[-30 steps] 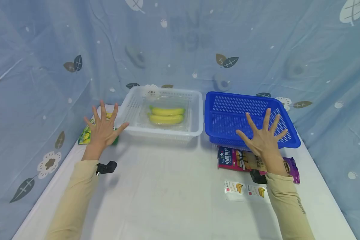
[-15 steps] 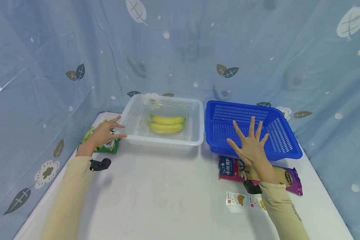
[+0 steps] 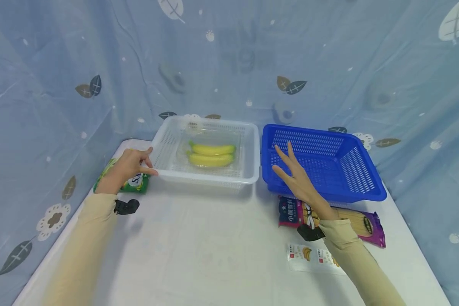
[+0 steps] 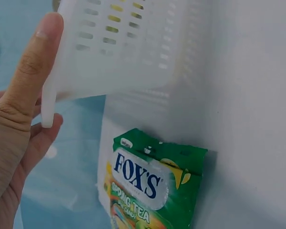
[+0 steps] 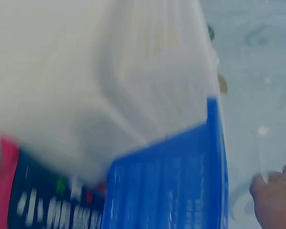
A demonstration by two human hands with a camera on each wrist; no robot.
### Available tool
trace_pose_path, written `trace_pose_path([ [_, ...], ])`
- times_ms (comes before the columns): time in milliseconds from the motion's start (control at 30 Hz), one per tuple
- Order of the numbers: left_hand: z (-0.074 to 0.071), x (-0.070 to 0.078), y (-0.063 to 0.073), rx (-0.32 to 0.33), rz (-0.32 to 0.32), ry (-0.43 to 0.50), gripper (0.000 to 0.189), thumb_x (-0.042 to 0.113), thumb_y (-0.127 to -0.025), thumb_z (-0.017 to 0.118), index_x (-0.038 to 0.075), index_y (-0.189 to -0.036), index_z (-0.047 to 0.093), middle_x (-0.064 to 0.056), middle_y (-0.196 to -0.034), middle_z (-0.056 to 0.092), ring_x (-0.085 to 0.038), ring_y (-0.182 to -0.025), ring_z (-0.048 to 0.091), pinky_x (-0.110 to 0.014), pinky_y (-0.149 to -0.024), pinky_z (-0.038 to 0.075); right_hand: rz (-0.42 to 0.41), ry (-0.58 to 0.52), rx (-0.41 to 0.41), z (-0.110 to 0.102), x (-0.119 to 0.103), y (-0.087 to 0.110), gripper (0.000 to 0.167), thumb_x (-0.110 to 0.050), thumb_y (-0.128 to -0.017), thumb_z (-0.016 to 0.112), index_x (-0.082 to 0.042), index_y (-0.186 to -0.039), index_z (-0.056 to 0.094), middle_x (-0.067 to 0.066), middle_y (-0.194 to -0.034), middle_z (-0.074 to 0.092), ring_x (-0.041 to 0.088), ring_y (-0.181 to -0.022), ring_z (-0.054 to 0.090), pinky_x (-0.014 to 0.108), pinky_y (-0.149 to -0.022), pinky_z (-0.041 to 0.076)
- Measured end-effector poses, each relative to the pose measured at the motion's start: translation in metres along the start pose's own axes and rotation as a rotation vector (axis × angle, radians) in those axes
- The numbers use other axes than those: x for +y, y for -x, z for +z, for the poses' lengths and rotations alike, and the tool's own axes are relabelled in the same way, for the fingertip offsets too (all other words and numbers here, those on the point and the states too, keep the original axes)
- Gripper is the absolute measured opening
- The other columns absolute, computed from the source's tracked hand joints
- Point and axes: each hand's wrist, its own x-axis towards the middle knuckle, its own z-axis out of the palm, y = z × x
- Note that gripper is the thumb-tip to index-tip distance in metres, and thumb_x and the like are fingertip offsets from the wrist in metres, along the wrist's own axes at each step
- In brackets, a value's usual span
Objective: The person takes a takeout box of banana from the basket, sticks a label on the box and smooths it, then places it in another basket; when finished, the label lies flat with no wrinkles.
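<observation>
A white slotted plastic basket (image 3: 199, 175) stands at the back left of the table. In it lies a clear plastic tray with two yellow bananas (image 3: 212, 159). My left hand (image 3: 129, 165) pinches the basket's left rim, thumb in front and fingers behind, as the left wrist view shows. Under that hand is a green Fox's candy bag (image 4: 148, 186). My right hand (image 3: 296, 178), fingers spread, hovers over the near left side of a blue slotted basket (image 3: 361, 193), holding nothing. In the right wrist view its fingers show only at the edge, and the picture is blurred.
In front of the blue basket lies a red and purple noodle pack (image 3: 290, 211), partly covered by the right arm. Nearer lie small white packets with banana pictures (image 3: 302, 253). A blue patterned cloth (image 3: 229, 63) hangs along the back and sides.
My left hand has come down from spread fingers above the candy bag to the white basket's rim and gripped it. My right hand has moved left, toward the white basket, fingers still spread.
</observation>
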Motion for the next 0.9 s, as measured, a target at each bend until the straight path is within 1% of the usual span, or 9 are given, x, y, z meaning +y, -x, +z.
trace_pose_path([
  [67, -0.002, -0.001, 0.000, -0.001, -0.005, -0.010, 0.023, 0.027, -0.072, 0.082, 0.007, -0.073, 0.070, -0.024, -0.144, 0.038, -0.017, -0.053, 0.026, -0.029, -0.053, 0.029, 0.004, -0.117, -0.041, 0.005, -0.006, -0.008, 0.062, -0.036, -0.101, 0.047, -0.020, -0.154, 0.018, -0.001, -0.160, -0.007, 0.031, -0.146, 0.002, 0.062, -0.110, 0.014],
  [167, -0.004, -0.001, 0.001, -0.009, -0.014, -0.012, 0.023, 0.025, -0.072, 0.083, 0.007, -0.072, 0.069, -0.023, -0.145, 0.037, -0.017, -0.054, 0.026, -0.029, -0.053, 0.029, 0.038, -0.322, -0.115, 0.012, -0.015, -0.022, 0.060, -0.029, -0.102, 0.049, -0.018, -0.154, 0.021, 0.002, -0.161, 0.006, 0.026, -0.145, 0.013, 0.049, -0.113, 0.021],
  [300, -0.004, 0.001, 0.000, -0.014, -0.014, 0.002, 0.023, 0.024, -0.073, 0.083, 0.007, -0.071, 0.068, -0.024, -0.144, 0.037, -0.016, -0.052, 0.025, -0.029, -0.050, 0.028, 0.121, -0.536, -0.205, 0.019, -0.025, -0.039, 0.057, -0.024, -0.102, 0.049, -0.020, -0.153, 0.024, 0.003, -0.160, 0.015, 0.023, -0.144, 0.021, 0.048, -0.113, 0.022],
  [333, -0.004, 0.001, -0.001, -0.016, -0.015, 0.006, 0.022, 0.024, -0.073, 0.083, 0.007, -0.071, 0.068, -0.023, -0.145, 0.037, -0.016, -0.052, 0.025, -0.028, -0.050, 0.028, 0.144, -0.563, -0.222, 0.020, -0.027, -0.042, 0.058, -0.023, -0.102, 0.050, -0.021, -0.153, 0.023, 0.002, -0.160, 0.015, 0.023, -0.144, 0.021, 0.048, -0.113, 0.023],
  [500, -0.002, 0.003, -0.001, -0.020, -0.022, 0.021, 0.022, 0.021, -0.074, 0.082, 0.006, -0.071, 0.067, -0.025, -0.145, 0.035, -0.018, -0.054, 0.026, -0.029, -0.051, 0.029, 0.256, -0.628, -0.265, 0.028, -0.034, -0.058, 0.064, -0.022, -0.101, 0.052, -0.019, -0.154, 0.016, 0.002, -0.161, 0.007, 0.023, -0.145, 0.016, 0.045, -0.115, 0.019],
  [633, -0.001, 0.003, -0.001, -0.018, -0.026, 0.003, 0.022, 0.022, -0.073, 0.082, 0.006, -0.071, 0.067, -0.024, -0.145, 0.035, -0.017, -0.053, 0.024, -0.030, -0.051, 0.028, 0.343, -0.664, -0.259, 0.039, -0.039, -0.069, 0.070, -0.020, -0.099, 0.054, -0.017, -0.155, 0.011, 0.005, -0.161, -0.001, 0.025, -0.146, 0.007, 0.041, -0.115, 0.019],
  [767, -0.001, 0.005, -0.004, -0.028, -0.039, -0.016, 0.024, 0.024, -0.074, 0.082, 0.005, -0.073, 0.068, -0.024, -0.146, 0.035, -0.018, -0.055, 0.025, -0.030, -0.053, 0.028, 0.436, -0.681, -0.209, 0.051, -0.043, -0.077, 0.076, -0.017, -0.097, 0.058, -0.018, -0.155, 0.010, 0.006, -0.161, -0.006, 0.024, -0.146, -0.001, 0.039, -0.115, 0.019],
  [867, -0.002, 0.007, -0.004, -0.029, -0.061, -0.016, 0.024, 0.023, -0.073, 0.083, 0.004, -0.074, 0.068, -0.024, -0.146, 0.035, -0.019, -0.057, 0.027, -0.031, -0.054, 0.029, 0.480, -0.712, -0.151, 0.064, -0.046, -0.084, 0.082, -0.011, -0.094, 0.061, -0.018, -0.155, 0.007, 0.009, -0.160, -0.009, 0.027, -0.146, -0.004, 0.042, -0.116, 0.015],
  [900, -0.002, 0.007, -0.004, -0.031, -0.066, -0.018, 0.024, 0.023, -0.074, 0.082, 0.004, -0.074, 0.068, -0.024, -0.144, 0.039, -0.019, -0.057, 0.027, -0.032, -0.054, 0.030, 0.485, -0.718, -0.136, 0.069, -0.047, -0.087, 0.084, -0.010, -0.093, 0.062, -0.017, -0.155, 0.006, 0.009, -0.160, -0.010, 0.028, -0.146, -0.005, 0.044, -0.116, 0.013],
])
